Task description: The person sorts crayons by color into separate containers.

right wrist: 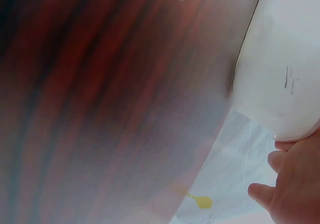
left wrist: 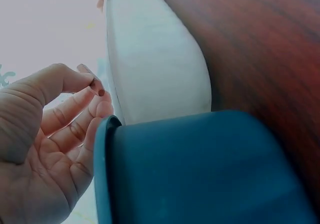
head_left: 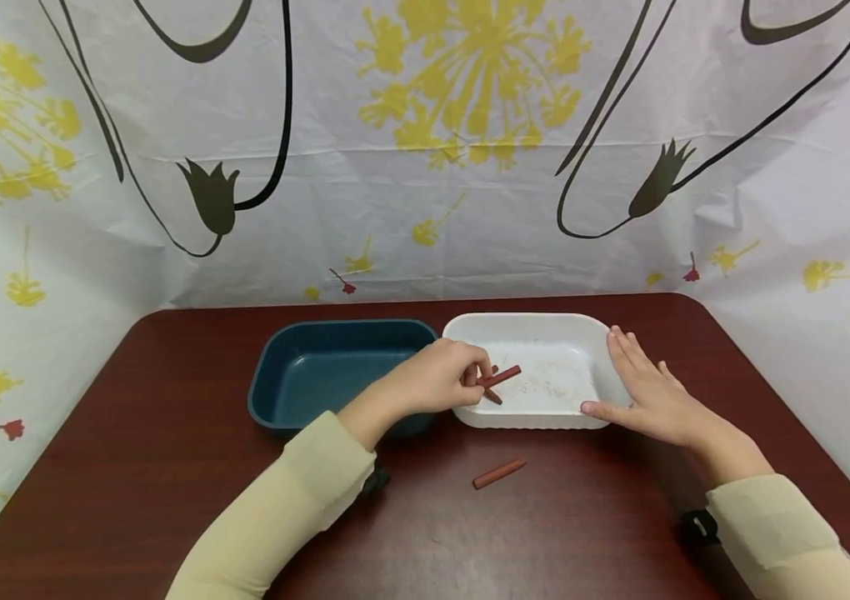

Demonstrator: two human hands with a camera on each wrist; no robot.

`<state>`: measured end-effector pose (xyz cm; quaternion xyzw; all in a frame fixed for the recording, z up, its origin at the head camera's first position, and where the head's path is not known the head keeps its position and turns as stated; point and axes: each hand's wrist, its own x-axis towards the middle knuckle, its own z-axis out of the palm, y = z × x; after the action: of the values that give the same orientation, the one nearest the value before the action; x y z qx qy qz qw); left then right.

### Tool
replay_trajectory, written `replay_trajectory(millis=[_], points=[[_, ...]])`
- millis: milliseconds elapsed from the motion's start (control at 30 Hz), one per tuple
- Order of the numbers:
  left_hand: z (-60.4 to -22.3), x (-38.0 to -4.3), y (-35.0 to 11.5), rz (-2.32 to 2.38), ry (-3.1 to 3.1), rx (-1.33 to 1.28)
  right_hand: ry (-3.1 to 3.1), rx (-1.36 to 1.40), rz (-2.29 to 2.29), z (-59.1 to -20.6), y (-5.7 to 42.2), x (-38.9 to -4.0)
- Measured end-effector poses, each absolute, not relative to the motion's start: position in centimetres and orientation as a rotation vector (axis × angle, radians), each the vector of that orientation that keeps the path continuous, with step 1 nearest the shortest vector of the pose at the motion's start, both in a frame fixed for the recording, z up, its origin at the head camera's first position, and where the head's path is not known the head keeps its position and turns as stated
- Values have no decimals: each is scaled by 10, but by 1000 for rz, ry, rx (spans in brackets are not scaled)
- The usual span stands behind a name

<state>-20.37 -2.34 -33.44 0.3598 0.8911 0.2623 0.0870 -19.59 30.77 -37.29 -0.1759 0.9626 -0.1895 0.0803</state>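
My left hand (head_left: 436, 379) is over the left end of a white tray (head_left: 530, 421). Between thumb and fingertips it pinches a reddish-brown crayon (left wrist: 93, 81), partly covered by the fingers. Beside those fingertips, more brown crayons (head_left: 493, 396) show inside the tray. At the tray's right end, my right hand (head_left: 653, 404) rests with its fingers stretched out and thumb spread along the rim. In the right wrist view, the fingers of that hand touch the tray's edge. Another reddish-brown crayon (head_left: 498, 473) lies on the table in front of the tray.
A dark teal tray (head_left: 267, 408) stands just left of the white one, partly under my left forearm. Both are on a dark red wooden table (head_left: 132, 475). A patterned white sheet (head_left: 425, 208) hangs behind and at the sides.
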Motion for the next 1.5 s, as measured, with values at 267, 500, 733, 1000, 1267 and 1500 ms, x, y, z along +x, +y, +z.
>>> replay_trajectory(millis=[267,500,733,1000,1267,1500], points=[[-332,-220,-14,839,2667,985,2886,-530,-554,-373,308,-196],[-337,-228,-4,839,2668,947,2885,-532,-556,-374,308,-196],[-342,-224,-3,817,2687,963,2875,-528,-567,-374,308,-196],[-337,-208,-12,815,2721,1059,2888,-538,-556,-372,308,-195],[-331,-190,-18,801,2720,1126,2890,-538,-552,-373,308,-196],[-330,-179,-19,769,2704,1148,2886,-535,-553,-373,308,-196]])
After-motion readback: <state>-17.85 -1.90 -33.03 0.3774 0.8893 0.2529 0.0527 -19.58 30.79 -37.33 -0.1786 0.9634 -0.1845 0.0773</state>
